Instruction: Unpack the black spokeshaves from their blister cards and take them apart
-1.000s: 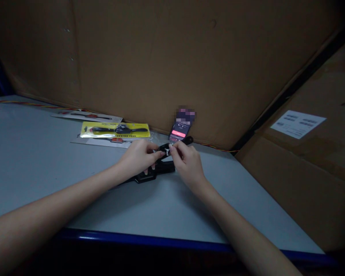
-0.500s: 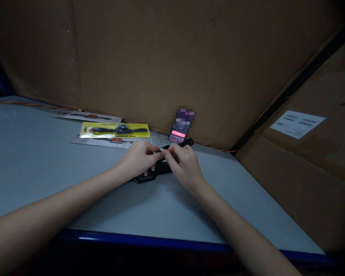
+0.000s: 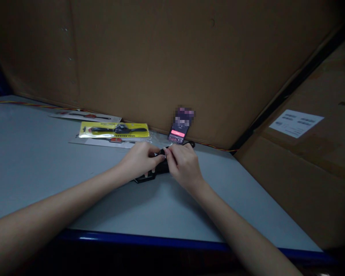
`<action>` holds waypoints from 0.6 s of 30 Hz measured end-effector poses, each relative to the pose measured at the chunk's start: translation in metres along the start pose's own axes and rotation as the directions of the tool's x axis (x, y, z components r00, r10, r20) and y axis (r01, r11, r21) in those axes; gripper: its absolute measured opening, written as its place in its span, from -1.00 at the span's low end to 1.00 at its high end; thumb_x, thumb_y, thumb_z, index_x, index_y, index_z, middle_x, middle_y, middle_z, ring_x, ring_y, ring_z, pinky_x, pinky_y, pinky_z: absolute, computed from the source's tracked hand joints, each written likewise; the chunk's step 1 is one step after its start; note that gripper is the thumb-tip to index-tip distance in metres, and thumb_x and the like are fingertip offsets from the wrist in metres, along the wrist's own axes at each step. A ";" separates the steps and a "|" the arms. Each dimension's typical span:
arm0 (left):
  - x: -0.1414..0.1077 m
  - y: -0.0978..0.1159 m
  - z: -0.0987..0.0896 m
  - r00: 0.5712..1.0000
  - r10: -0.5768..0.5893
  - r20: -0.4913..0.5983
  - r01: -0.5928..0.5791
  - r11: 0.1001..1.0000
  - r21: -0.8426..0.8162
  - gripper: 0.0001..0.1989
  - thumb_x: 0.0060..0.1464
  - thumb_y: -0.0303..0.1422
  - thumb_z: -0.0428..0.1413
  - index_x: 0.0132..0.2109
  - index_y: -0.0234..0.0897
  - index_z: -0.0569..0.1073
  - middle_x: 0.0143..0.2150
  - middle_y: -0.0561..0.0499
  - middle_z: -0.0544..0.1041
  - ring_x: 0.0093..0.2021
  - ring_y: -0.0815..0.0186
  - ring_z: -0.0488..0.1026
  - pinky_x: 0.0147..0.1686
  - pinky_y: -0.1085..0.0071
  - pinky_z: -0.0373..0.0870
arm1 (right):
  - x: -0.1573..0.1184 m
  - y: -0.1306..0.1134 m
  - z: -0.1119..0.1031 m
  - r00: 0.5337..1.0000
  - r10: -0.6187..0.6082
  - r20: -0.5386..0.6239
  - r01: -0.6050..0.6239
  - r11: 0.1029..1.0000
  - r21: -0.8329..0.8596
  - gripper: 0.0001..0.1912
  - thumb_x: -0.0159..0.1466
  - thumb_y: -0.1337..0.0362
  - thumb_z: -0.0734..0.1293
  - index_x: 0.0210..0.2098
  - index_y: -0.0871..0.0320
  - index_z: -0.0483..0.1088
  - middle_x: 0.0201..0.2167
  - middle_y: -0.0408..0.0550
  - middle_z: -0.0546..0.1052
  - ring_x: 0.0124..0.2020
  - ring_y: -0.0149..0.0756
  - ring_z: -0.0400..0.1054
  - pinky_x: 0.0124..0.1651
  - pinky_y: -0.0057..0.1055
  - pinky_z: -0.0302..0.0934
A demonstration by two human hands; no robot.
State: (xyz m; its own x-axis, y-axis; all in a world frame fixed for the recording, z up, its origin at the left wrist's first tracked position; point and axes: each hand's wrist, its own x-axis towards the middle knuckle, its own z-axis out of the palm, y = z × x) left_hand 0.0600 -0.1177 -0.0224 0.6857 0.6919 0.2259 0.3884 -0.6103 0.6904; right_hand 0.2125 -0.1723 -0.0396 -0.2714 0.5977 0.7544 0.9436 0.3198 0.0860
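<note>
Both hands meet over a black spokeshave [image 3: 161, 168], held just above the grey tabletop. It slants from lower left to upper right. A rounded handle end with a hole shows past my right hand [image 3: 185, 163], whose thumb and fingers are pinched at its middle. My left hand [image 3: 142, 159] is closed on the tool's left part, its fingertips showing below and its thumb almost touching my right thumb. The fingers cover most of the tool's middle, and any small part between the thumbs is too small to make out.
Behind my left hand lie a yellow blister pack [image 3: 142, 130] with a black spokeshave inside and white cards [image 3: 80, 140] with pictured tools. A lit phone [image 3: 176, 132] leans on the cardboard wall [image 3: 143, 57]. Twisted wires [image 3: 31, 105] run along the wall's foot. A blue edge [image 3: 149, 240] borders the table.
My thumbs and right fingers have shifted slightly on the spokeshave, and the far handle end sits a little lower. The view has moved a touch; the packs and phone stay put.
</note>
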 end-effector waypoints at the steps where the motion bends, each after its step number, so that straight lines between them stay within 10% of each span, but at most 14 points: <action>1: 0.000 0.000 0.000 1.000 0.000 0.003 0.000 1.000 -0.008 -0.69 0.07 -0.24 -0.01 -0.56 -0.30 0.37 -0.66 0.06 0.43 -0.72 0.42 0.35 -0.68 0.54 0.16 | 0.000 0.000 0.000 1.000 -0.013 0.000 0.013 1.000 -0.010 -0.73 0.32 0.32 0.09 -0.49 0.14 0.23 -0.55 -0.06 0.40 -0.47 -0.28 0.25 -0.31 -0.33 -0.02; 7: 0.001 -0.002 0.002 1.000 -0.018 -0.001 0.018 0.999 -0.037 -0.65 0.08 -0.20 -0.01 -0.57 -0.31 0.37 -0.67 0.07 0.42 -0.72 0.44 0.33 -0.69 0.55 0.15 | 0.003 -0.001 -0.003 0.999 0.005 0.038 -0.003 0.999 -0.053 -0.72 0.30 0.30 0.12 -0.54 0.15 0.22 -0.57 -0.09 0.41 -0.49 -0.33 0.25 -0.32 -0.34 -0.07; 18: 0.003 -0.011 0.001 0.997 -0.044 -0.064 0.039 0.996 -0.078 -0.64 0.08 -0.18 0.00 -0.56 -0.32 0.38 -0.68 0.10 0.40 -0.74 0.46 0.29 -0.68 0.54 0.12 | 0.003 -0.003 0.000 0.906 0.368 0.210 -0.418 0.857 0.301 -0.56 0.34 0.09 0.06 -0.61 0.12 0.18 -0.69 -0.20 0.28 -0.60 -0.42 0.19 -0.48 -0.46 -0.09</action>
State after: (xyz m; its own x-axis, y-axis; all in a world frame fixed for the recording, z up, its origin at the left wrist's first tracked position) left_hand 0.0588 -0.1098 -0.0300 0.6272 0.7415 0.2384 0.3662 -0.5508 0.7500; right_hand 0.2090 -0.1713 -0.0377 0.0621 0.8133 0.5786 0.8652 0.2451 -0.4374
